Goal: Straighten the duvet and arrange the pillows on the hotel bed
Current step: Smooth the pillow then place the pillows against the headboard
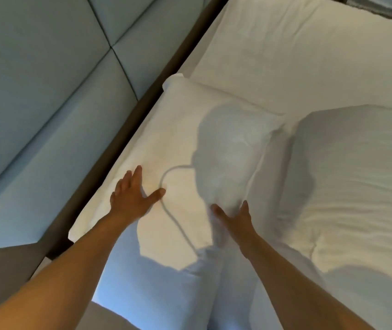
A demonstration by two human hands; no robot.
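Observation:
A white pillow (183,144) lies flat at the head of the bed, along the headboard side. My left hand (131,194) presses on its near left part with fingers spread and straight. My right hand (234,216) lies flat on the pillow's near right part, fingers straight, thumb spread. The white duvet (357,175) sits bunched and wrinkled to the right of the pillow. A second white pillow or bare sheet area (297,58) lies beyond, farther along the head of the bed.
A padded grey-blue headboard (47,91) with panel seams fills the left side. A dark gap (128,129) runs between it and the mattress. My head's shadow falls on the pillow.

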